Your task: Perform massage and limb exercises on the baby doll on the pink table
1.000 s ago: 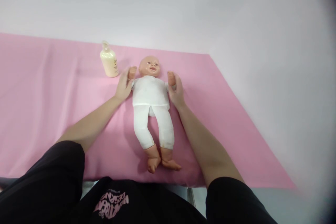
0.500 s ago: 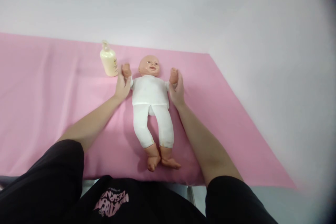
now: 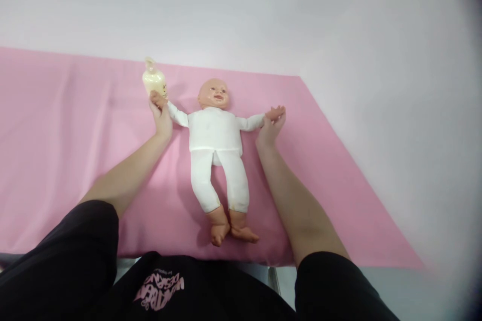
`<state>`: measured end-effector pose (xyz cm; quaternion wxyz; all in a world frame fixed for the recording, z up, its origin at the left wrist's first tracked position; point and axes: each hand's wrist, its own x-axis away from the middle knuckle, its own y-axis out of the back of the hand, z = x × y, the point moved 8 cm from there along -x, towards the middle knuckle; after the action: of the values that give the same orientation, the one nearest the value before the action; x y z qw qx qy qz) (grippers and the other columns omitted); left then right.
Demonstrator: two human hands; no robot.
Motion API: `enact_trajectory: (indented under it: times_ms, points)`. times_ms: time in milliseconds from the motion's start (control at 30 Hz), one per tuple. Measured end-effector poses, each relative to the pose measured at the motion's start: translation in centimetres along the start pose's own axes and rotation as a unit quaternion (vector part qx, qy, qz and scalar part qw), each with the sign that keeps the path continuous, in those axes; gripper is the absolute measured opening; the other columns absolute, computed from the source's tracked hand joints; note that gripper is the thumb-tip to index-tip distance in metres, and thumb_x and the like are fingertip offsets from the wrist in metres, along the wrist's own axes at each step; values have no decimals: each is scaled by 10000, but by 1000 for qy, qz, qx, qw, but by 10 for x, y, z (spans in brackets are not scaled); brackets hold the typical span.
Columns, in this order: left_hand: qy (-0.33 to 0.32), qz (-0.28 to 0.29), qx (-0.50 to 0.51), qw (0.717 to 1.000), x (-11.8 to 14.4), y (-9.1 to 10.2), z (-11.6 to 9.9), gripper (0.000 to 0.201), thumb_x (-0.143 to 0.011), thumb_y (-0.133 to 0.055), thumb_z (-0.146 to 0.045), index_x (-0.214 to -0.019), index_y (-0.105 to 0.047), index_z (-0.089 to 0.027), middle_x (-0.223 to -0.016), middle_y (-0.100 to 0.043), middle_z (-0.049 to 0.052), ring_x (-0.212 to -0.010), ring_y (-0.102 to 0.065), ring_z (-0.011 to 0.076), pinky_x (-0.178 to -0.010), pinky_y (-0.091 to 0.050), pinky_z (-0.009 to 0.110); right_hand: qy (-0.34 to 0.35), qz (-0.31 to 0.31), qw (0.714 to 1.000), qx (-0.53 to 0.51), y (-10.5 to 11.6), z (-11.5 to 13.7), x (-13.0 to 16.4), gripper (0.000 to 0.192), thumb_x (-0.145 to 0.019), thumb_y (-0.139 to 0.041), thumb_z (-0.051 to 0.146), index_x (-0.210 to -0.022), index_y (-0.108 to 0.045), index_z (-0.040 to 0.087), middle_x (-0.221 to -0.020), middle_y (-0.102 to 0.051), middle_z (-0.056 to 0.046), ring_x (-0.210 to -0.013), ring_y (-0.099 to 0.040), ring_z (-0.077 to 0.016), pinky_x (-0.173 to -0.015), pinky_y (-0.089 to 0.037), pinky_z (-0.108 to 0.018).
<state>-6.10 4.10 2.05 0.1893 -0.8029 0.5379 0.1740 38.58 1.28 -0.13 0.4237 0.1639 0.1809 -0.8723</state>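
Note:
A baby doll [image 3: 215, 133] in a white top and trousers lies on its back in the middle of the head view, its bare feet towards me. Its two arms are stretched out sideways. My left hand [image 3: 161, 119] is closed around the doll's hand and wrist on the left side, just in front of the pump bottle [image 3: 153, 80]. On the other side, my right hand [image 3: 269, 131] grips the doll's other wrist from below, and the small doll fingers show above mine. Parts of my fingers are hidden behind the doll's hands.
The pale yellow pump bottle stands upright left of the doll's head, its lower part covered. A pink sheet [image 3: 320, 175] covers the table, with soft folds on the left and a slanting edge on the right. A pale surface lies beyond it.
My hands have moved apart, drawing the doll's arms from bent and close to its body out straight to both sides. The doll's body and the bottle have stayed in place.

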Motion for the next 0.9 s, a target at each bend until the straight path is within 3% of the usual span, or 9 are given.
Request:
enact_trajectory:
  times_ms: [100,200,367,467,567,633,700,800,900]
  points:
    - [-62,62,-34,996,11,-16,-27,760,-977,-555,-637,-1603,-262,-322,-1733,-236,57,-1618,-218,233,-1339,-186,411,120,114,986,14,-25,45,20,735,-843,-556,290,-1540,-330,232,-1603,-427,-138,-1486,-478,-262,-1234,-398,-542]
    - [-114,176,-90,974,28,-41,-44,805,-963,-507,-716,-1606,-318,-271,-1687,-340,111,-1594,-278,290,-1327,-208,455,189,198,959,67,-45,75,43,634,-901,-555,287,-1522,-432,267,-1531,-541,-104,-1431,-534,-262,-1211,-431,-529]
    - [-233,359,-214,878,58,-79,-57,626,-1041,-423,-580,-1536,-495,-204,-1465,-596,178,-1389,-540,328,-1217,-376,537,296,347,869,193,-77,93,77,495,-910,-533,220,-1387,-637,303,-1321,-702,-74,-1247,-637,-273,-1138,-492,-511]
    - [-287,402,-255,831,69,-90,-63,522,-1081,-372,-431,-1516,-531,-190,-1443,-612,185,-1355,-560,310,-1161,-422,541,310,381,843,219,-84,94,84,535,-892,-506,157,-1393,-646,279,-1328,-699,-81,-1236,-634,-282,-1131,-485,-520]
    - [-300,393,-266,827,70,-90,-67,518,-1087,-351,-399,-1524,-517,-175,-1438,-614,194,-1345,-568,311,-1142,-438,537,318,378,844,208,-84,95,85,558,-898,-490,145,-1424,-618,281,-1338,-691,-86,-1243,-628,-284,-1137,-477,-521]
    - [-289,369,-257,845,67,-85,-67,542,-1085,-355,-449,-1526,-505,-171,-1436,-616,198,-1352,-566,320,-1167,-419,543,314,355,859,196,-80,95,82,545,-929,-482,181,-1453,-582,291,-1350,-681,-92,-1263,-619,-289,-1151,-470,-530]
    - [-257,323,-227,882,59,-74,-65,608,-1071,-378,-535,-1550,-456,-170,-1467,-591,202,-1393,-540,328,-1212,-378,540,295,314,884,184,-73,92,74,534,-968,-478,251,-1499,-516,297,-1400,-649,-101,-1320,-590,-294,-1178,-452,-548]
    - [-182,208,-143,950,39,-50,-56,725,-1032,-438,-633,-1608,-322,-209,-1613,-448,175,-1530,-399,311,-1293,-278,490,251,235,930,132,-57,81,55,593,-992,-490,351,-1569,-372,287,-1528,-536,-115,-1441,-507,-289,-1223,-410,-572]
    - [-108,87,-58,989,20,-25,-37,723,-1029,-495,-596,-1622,-240,-272,-1725,-262,100,-1614,-230,259,-1336,-191,426,199,155,966,56,-38,56,31,686,-967,-502,359,-1600,-251,276,-1611,-407,-129,-1512,-438,-276,-1241,-383,-581]
